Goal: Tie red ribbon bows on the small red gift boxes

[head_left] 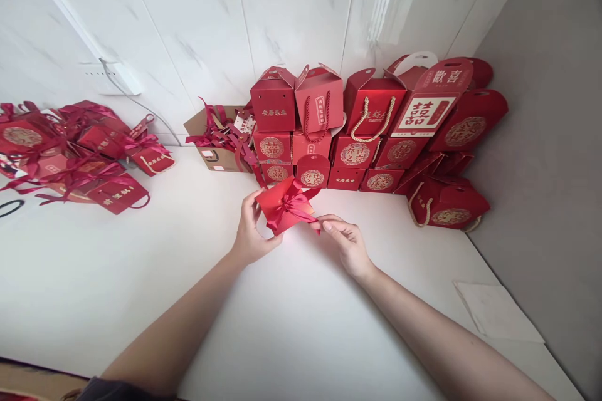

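Note:
Above the middle of the white table, a small red gift box [278,205] with a ribbon bow [290,202] is held up, tilted. My left hand [251,230] grips the box from its left side, thumb along the lower edge and fingers around the far side, partly hidden. My right hand [345,239] pinches a tail of the dark pink ribbon at the box's right, thumb against the forefinger. Just behind the held box stands a stack of red gift boxes [355,153] with gold print, some with rope handles.
At the left lies a heap of red boxes with ribbons [101,144]. A cardboard box [221,160] full of ribbons and tags stands against the tiled wall [296,6]. A cable [141,103] runs down from a wall socket. A pale sheet [498,311] lies at the right edge by a grey panel.

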Tool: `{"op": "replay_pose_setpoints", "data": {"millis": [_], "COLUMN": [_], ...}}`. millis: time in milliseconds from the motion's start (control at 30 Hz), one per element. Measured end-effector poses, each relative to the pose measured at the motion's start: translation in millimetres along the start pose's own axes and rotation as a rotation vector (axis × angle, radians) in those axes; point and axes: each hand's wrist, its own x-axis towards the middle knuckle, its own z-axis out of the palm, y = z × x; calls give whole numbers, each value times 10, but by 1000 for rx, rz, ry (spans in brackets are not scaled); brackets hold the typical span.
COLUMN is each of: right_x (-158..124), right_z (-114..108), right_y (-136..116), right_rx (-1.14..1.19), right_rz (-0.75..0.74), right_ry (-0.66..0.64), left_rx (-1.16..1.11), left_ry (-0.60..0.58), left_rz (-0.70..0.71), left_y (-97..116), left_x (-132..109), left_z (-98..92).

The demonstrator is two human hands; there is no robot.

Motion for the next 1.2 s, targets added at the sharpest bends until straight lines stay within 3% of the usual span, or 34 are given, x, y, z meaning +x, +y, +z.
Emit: {"op": "replay_pose_setpoints", "data": {"millis": [300,367,467,600,667,800,867,1033,1200], "right_x": [22,42,91,156,164,121,87,40,54], "right_z": [-35,-70,-150,-238,-233,-145,-102,-74,-93], "right_y": [64,101,168,228,229,183,151,102,117], "right_rx": [21,74,128,159,141,97,112,90,78], "right_rz": [113,118,81,68,84,115,146,141,167], "right_ry": [-62,37,296,469,434,212,94,-28,-45], "left_rx": [-255,-289,-336,-445,-489,-447,-365,-220,-314], "left_ry": [-313,-426,-579,-663,-603,-256,-165,-189,-211], "left_rz": [-96,-151,-230,-321,-340,-237,-194,-213,-287], "left_y": [10,1,1,-37,-66,-21,67,252,217], "left_x": [85,93,100,126,148,179,177,148,135], "left_z": [-100,-157,-250,-314,-302,-241,-217,-171,-151]}}
